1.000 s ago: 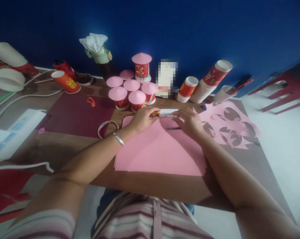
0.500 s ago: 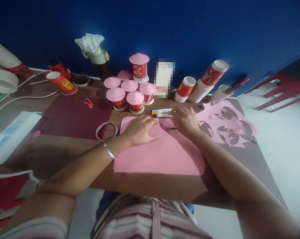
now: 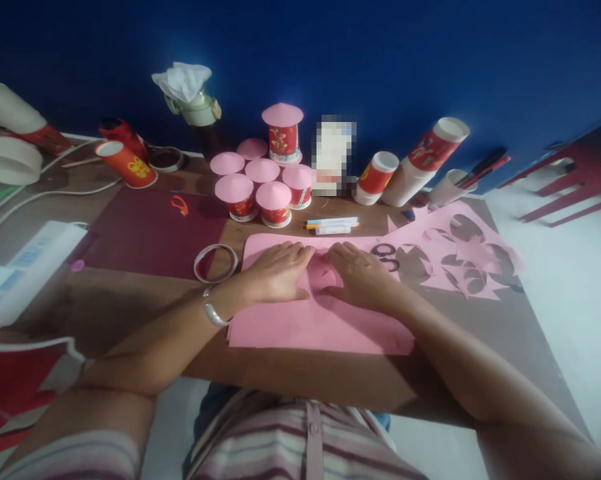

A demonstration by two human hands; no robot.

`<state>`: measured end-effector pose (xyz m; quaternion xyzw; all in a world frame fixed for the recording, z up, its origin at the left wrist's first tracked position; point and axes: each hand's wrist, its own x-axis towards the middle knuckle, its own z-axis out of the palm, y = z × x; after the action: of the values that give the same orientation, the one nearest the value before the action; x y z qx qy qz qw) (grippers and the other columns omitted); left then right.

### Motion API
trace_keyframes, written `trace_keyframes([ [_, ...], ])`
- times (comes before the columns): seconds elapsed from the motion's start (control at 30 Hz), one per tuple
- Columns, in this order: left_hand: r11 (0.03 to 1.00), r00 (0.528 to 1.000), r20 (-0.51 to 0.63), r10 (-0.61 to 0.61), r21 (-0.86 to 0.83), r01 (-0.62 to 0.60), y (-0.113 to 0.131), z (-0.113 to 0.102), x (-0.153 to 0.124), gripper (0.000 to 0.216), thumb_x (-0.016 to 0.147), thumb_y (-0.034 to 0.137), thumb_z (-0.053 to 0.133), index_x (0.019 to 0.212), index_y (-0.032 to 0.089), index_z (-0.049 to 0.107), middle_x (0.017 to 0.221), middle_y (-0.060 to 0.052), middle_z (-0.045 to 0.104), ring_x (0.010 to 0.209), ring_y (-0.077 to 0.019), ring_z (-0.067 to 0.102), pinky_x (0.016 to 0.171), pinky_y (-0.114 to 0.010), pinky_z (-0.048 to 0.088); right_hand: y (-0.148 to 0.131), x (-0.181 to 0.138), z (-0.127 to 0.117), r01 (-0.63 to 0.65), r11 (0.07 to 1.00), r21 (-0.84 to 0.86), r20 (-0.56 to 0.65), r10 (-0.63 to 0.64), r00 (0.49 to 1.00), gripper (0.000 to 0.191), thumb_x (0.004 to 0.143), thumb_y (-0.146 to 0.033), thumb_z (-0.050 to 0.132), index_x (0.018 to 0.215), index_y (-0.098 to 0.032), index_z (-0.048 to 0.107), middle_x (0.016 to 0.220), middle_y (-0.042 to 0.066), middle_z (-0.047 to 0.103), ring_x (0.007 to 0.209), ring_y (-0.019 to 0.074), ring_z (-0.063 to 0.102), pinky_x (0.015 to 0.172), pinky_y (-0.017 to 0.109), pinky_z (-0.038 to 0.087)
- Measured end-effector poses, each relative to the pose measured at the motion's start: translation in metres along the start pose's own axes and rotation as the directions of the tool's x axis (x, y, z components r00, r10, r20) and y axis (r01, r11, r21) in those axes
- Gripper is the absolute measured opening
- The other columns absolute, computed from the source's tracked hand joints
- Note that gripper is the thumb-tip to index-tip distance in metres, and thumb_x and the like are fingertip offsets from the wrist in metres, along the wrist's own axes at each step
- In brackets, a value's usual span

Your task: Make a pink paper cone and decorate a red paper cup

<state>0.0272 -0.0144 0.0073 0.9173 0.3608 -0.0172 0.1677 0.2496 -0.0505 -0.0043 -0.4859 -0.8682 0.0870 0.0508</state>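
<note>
Blue wall [image 3: 405, 67] far side, wooden table [image 3: 145, 300] near. Left hand [image 3: 280, 270], right hand [image 3: 358, 277] palms-down over pink paper [image 3: 305, 330], half open, thumbs spread, both empty.

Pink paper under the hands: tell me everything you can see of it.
The pink paper looks like a stack of plain, matte sheets, roughly rectangular, slightly out of line at the near left corner. It lies flat on the brown table. Left hand and right hand are over its middle; whether they press it or pinch a piece is unclear. Dark scissor handles show on its right side.
</note>
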Motion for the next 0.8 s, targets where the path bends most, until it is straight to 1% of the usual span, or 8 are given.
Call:
trace_keyframes([
  [0.17, 0.994, 1.000, -0.006, -0.014, -0.113, 0.013, -0.003, -0.001, 0.001, 0.048, 0.078, 0.032, 0.078, 0.118, 0.020, 0.055, 0.118, -0.011, 0.070, 0.106, -0.0309, 0.067, 0.084, -0.039, 0.050, 0.000, 0.001, -0.002, -0.036, 0.998, 0.045, 0.013, 0.036, 0.999, 0.043, 0.080, -0.046, 0.086, 0.106, -0.020, 0.064, 0.109, 0.011, 0.068, 0.103, 0.0310, 0.065, 0.082, 0.043, 0.055],
  [0.3, 0.947, 0.999, -0.030, -0.044, -0.320, 0.032, -0.005, -0.002, 0.002, 0.034, 0.077, 0.016, 0.069, 0.108, 0.021, 0.055, 0.103, -0.007, 0.069, 0.088, -0.0236, 0.066, 0.069, -0.034, 0.047, 0.001, 0.003, -0.003, -0.064, 0.988, 0.141, 0.019, 0.062, 0.998, 0.032, 0.081, -0.034, 0.084, 0.103, -0.022, 0.064, 0.106, 0.009, 0.069, 0.101, 0.0282, 0.066, 0.080, 0.039, 0.053],
  [0.4, 0.852, 0.995, -0.042, -0.090, -0.521, 0.055, -0.007, 0.001, 0.005, 0.037, 0.077, 0.010, 0.065, 0.111, 0.022, 0.055, 0.090, -0.001, 0.065, 0.076, -0.0176, 0.061, 0.064, -0.031, 0.046, 0.005, 0.005, -0.005, -0.112, 0.959, 0.261, 0.043, 0.104, 0.994, 0.024, 0.081, -0.023, 0.079, 0.100, -0.021, 0.065, 0.103, 0.008, 0.070, 0.095, 0.0245, 0.066, 0.076, 0.034, 0.050],
  [0.5, 0.705, 0.986, -0.107, -0.130, -0.709, 0.016, -0.012, 0.006, 0.009, 0.038, 0.078, 0.013, 0.067, 0.113, 0.021, 0.056, 0.087, 0.001, 0.062, 0.076, -0.0147, 0.060, 0.069, -0.029, 0.049, 0.011, 0.006, -0.006, -0.196, 0.899, 0.392, 0.087, 0.176, 0.981, 0.013, 0.080, -0.020, 0.074, 0.089, -0.021, 0.065, 0.092, 0.005, 0.071, 0.080, 0.0191, 0.063, 0.070, 0.030, 0.046],
  [0.6, 0.529, 0.951, -0.213, -0.225, -0.846, -0.064, -0.017, 0.006, 0.012, 0.033, 0.078, 0.019, 0.074, 0.106, 0.019, 0.058, 0.089, 0.000, 0.060, 0.082, -0.0133, 0.059, 0.075, -0.028, 0.050, 0.019, 0.009, -0.003, -0.259, 0.741, 0.620, 0.104, 0.250, 0.963, 0.015, 0.076, -0.027, 0.077, 0.084, -0.021, 0.065, 0.082, 0.002, 0.070, 0.074, 0.0176, 0.061, 0.068, 0.031, 0.047],
  [0.67, 0.409, 0.922, -0.244, -0.300, -0.906, -0.107, -0.019, 0.005, 0.014, 0.033, 0.078, 0.023, 0.077, 0.105, 0.018, 0.059, 0.094, -0.002, 0.062, 0.087, -0.0135, 0.060, 0.081, -0.028, 0.050, 0.022, 0.012, -0.001, -0.238, 0.518, 0.821, 0.094, 0.288, 0.953, 0.025, 0.075, -0.038, 0.081, 0.090, -0.021, 0.069, 0.083, 0.003, 0.072, 0.077, 0.0189, 0.065, 0.072, 0.034, 0.052],
  [0.73, 0.298, 0.900, -0.244, -0.361, -0.945, -0.137, -0.020, 0.003, 0.016, 0.036, 0.076, 0.027, 0.081, 0.105, 0.016, 0.061, 0.099, -0.003, 0.064, 0.091, -0.0140, 0.061, 0.085, -0.028, 0.050, 0.023, 0.014, 0.001, -0.182, 0.297, 0.937, 0.078, 0.332, 0.940, 0.035, 0.074, -0.048, 0.085, 0.092, -0.021, 0.073, 0.086, 0.004, 0.074, 0.080, 0.0197, 0.068, 0.077, 0.036, 0.056],
  [0.8, 0.211, 0.892, -0.231, -0.389, -0.965, -0.158, -0.020, 0.001, 0.016, 0.038, 0.075, 0.031, 0.084, 0.103, 0.015, 0.064, 0.103, -0.004, 0.066, 0.094, -0.0144, 0.061, 0.087, -0.028, 0.049, 0.022, 0.014, 0.002, -0.138, 0.189, 0.972, 0.056, 0.386, 0.921, 0.039, 0.071, -0.053, 0.089, 0.088, -0.021, 0.075, 0.086, 0.003, 0.075, 0.082, 0.0193, 0.068, 0.081, 0.037, 0.058],
])
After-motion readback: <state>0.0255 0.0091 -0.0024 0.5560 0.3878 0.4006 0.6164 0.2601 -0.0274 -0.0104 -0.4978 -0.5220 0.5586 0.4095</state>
